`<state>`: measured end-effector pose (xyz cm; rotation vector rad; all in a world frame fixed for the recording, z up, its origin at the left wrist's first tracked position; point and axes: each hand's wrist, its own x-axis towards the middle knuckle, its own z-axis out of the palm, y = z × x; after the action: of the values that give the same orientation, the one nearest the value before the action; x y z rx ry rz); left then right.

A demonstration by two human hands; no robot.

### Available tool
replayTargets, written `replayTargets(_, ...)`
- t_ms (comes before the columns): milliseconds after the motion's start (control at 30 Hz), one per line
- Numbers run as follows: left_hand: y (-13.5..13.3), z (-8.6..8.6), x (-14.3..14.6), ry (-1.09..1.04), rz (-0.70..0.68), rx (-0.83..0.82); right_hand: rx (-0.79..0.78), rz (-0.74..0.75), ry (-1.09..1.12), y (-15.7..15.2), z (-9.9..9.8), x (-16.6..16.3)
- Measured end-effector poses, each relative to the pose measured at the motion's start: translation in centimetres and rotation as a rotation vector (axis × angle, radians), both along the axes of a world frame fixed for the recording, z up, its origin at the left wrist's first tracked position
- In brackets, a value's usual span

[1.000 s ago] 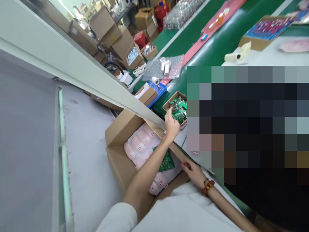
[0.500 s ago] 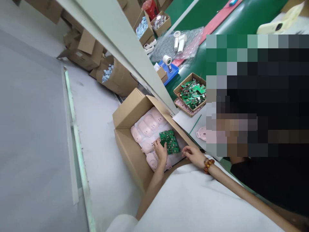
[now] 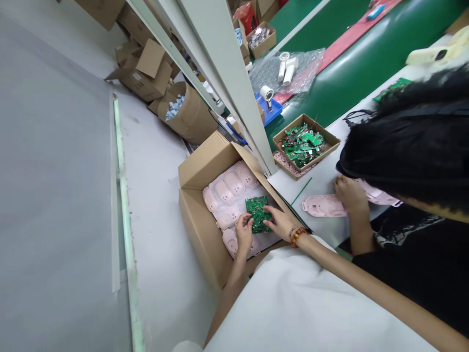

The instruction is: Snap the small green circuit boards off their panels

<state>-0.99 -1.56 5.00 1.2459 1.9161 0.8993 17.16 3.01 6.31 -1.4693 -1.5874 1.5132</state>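
Observation:
A green circuit board panel (image 3: 259,201) lies over pale pink plastic shells (image 3: 224,191) in an open cardboard box (image 3: 201,244). My left hand (image 3: 244,233) is at the panel's left edge, its thumb and fingers bent together on that edge. From the other side my right hand (image 3: 280,222), below a beaded bracelet, has its fingers closed over the panel's right edge. The fingertips hide parts of the board. White sheeting (image 3: 271,239) shows beneath it, among the shells.
A cardboard tray of green boards (image 3: 302,144) stands on the bench by a post (image 3: 234,73). To the right, a co-worker in black bends over pink shells (image 3: 324,205), one hand (image 3: 351,193) on them. A box of blue parts (image 3: 186,115) stands behind.
My right hand has moved left from the box's edge onto the panel. My left hand's spread fingers have drawn together at the panel's left edge. The view has shifted a little.

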Motion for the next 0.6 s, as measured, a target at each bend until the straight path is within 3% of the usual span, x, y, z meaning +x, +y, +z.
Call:
replayTargets(167,-1.3,1.6,1.7,-0.140,-0.036,-0.017,0.053,-0.034,-0.005,0.2,-0.1,-0.4)
replayTargets(433,-2.4,0.2,3.3,-0.292,-0.014,-0.118,0.005,-0.058,0.057,-0.2,-0.3,0.7)
replayTargets(600,-3.1,1.5,4.4,-0.254,-0.016,-0.102,0.000,-0.020,0.137,-1.4,1.1,1.8)
